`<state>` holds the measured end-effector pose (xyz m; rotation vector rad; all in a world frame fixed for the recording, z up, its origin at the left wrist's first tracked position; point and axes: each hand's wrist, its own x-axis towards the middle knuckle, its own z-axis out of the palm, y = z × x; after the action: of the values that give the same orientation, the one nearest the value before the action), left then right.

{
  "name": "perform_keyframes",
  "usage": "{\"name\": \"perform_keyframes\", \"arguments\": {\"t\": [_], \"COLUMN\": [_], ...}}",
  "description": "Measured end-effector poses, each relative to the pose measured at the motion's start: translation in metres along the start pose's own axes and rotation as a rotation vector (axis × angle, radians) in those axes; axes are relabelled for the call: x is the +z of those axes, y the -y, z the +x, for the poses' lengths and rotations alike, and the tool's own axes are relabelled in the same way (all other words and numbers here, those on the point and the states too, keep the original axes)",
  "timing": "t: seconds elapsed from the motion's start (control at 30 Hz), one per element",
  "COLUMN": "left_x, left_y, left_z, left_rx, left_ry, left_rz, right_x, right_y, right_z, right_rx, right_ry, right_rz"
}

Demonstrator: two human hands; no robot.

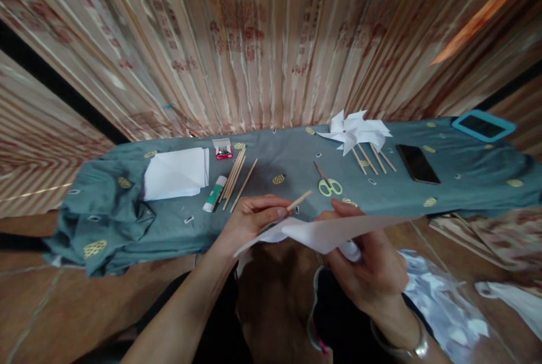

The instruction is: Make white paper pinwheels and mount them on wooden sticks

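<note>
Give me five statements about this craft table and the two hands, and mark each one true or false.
1. The left hand pinches a thin wooden stick. True.
2. The right hand holds the scissors. False: it holds a folded white paper; the scissors lie on the blue cloth.
3. Finished white pinwheels lie on the cloth beside a dark phone. True.
4. The glue stick stands upright. False: it lies on its side, next to a bundle of loose sticks.
5. The stack of white sheets lies at the right end of the cloth. False: it lies toward the left end.
</note>
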<state>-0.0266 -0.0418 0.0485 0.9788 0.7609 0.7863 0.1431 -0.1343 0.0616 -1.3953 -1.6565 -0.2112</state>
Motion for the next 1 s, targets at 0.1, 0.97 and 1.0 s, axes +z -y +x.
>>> {"name": "perform_keyframes", "arguments": {"t": [0.1, 0.97, 1.0], "left_x": [-0.004, -0.011, -0.011], "left_y": [-0.002, -0.015, -0.014], "left_z": [-0.005, -0.03, -0.03], "left_rx": [0.048, 0.348, 0.347], "left_ry": [0.039, 0.05, 0.048], "left_rz": [0.082, 0.445, 0.443], "right_x": [-0.001, -0.008, -0.009], "right_y": [0.002, -0.003, -0.004], "right_z": [0.002, -0.003, -0.003], "right_rx": [-0.074, -0.074, -0.07], "right_ry": [0.009, 0.174, 0.191], "right_rz": [0.02, 0.269, 0.279]}}
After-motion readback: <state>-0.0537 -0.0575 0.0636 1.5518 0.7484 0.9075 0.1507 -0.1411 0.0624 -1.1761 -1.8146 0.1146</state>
